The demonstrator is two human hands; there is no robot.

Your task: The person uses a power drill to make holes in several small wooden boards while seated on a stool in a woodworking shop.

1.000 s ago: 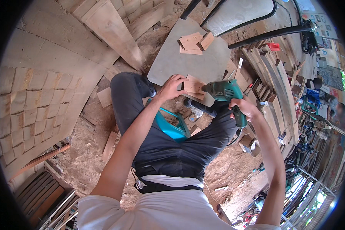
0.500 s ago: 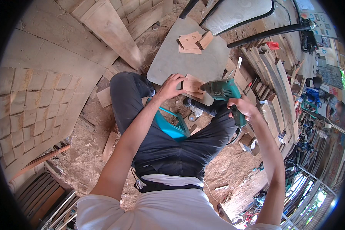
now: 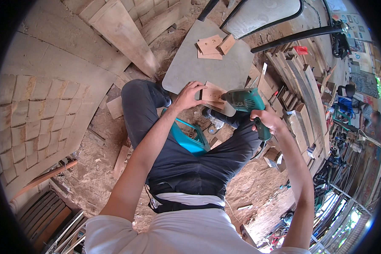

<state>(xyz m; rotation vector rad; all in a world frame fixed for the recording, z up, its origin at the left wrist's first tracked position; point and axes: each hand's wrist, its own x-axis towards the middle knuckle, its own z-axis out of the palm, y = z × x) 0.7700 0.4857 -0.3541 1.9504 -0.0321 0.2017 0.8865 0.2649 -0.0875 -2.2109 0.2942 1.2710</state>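
My right hand [image 3: 267, 120] is wrapped round the handle of a green power drill [image 3: 245, 100], whose front end points left. That front end meets the right side of a small wooden block [image 3: 213, 94] at the near edge of a grey board [image 3: 186, 59]. Holding the block's left side, my left hand [image 3: 191, 95] has its thumb and fingers closed on it. Small holes or marks show on the block's upper face. Whether the bit is inside the wood is too small to tell. Farther back on the board lie several small wooden pieces [image 3: 210, 45], some with dark holes.
A turquoise plastic stool [image 3: 191, 142] shows between my legs. Stacked planks [image 3: 302, 80] lie to the right, near a metal-framed chair [image 3: 266, 17]. A long board [image 3: 125, 38] leans at the far left. Wood scraps litter the dirt floor; a person [image 3: 366, 114] is at the far right.
The drill and my right hand have shifted very slightly. My left hand and the wooden block stay in place.
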